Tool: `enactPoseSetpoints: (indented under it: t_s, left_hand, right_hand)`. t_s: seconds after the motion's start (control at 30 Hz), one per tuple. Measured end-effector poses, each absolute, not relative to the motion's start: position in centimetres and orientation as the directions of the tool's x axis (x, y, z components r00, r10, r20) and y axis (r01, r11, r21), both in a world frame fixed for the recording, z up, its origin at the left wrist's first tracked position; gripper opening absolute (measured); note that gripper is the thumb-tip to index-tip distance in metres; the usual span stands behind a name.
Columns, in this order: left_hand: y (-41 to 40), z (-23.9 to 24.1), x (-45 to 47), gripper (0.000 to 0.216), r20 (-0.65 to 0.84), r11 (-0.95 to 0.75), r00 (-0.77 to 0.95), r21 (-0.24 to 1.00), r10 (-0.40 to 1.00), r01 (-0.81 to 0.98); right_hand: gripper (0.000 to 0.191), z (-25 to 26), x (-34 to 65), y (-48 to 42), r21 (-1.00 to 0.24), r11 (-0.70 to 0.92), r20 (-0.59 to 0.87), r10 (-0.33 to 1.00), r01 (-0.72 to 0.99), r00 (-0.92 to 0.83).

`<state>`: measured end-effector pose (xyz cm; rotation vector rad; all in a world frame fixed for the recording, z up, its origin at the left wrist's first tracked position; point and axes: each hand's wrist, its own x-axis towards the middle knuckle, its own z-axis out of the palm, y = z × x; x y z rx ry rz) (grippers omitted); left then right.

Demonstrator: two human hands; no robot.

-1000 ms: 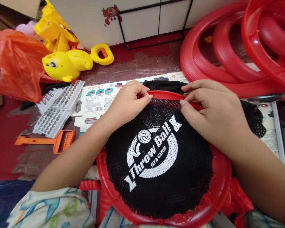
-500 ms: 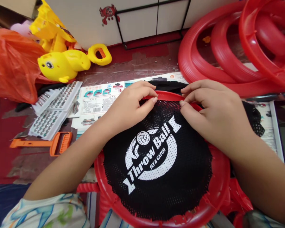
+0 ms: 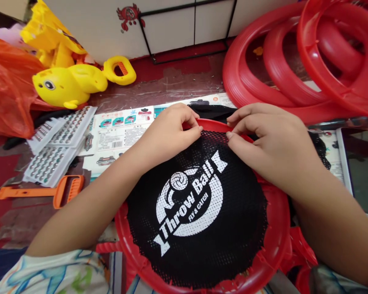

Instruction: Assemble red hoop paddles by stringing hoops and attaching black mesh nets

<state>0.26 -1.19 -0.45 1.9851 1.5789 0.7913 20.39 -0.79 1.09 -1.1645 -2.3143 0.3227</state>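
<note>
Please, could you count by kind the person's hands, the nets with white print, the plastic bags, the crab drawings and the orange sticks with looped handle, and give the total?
Hands: 2 (left hand, right hand)
Printed black net: 1
Orange plastic bag: 1
Crab drawing: 1
Orange looped stick: 1
Total: 6

The mesh net (image 3: 208, 245) lies across its ring frame (image 3: 279, 228) at lower centre; over there, hoops (image 3: 237, 77) pile up at upper right, a toy bird (image 3: 67, 83) sits upper left, small-parts trays (image 3: 46, 163) below it.
</note>
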Motion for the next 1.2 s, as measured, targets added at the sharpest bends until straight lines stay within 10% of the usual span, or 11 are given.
enactPoseSetpoints:
  t_s: [1.2]
  left_hand:
    - [-2.2,-1.7,0.2,0.014,0.311,-0.393,0.247,0.63,0.918,0.67]
  right_hand:
    - [0.02,1.1,20.5,-0.3,-0.495,0.546,0.241,0.834,0.676,-0.497]
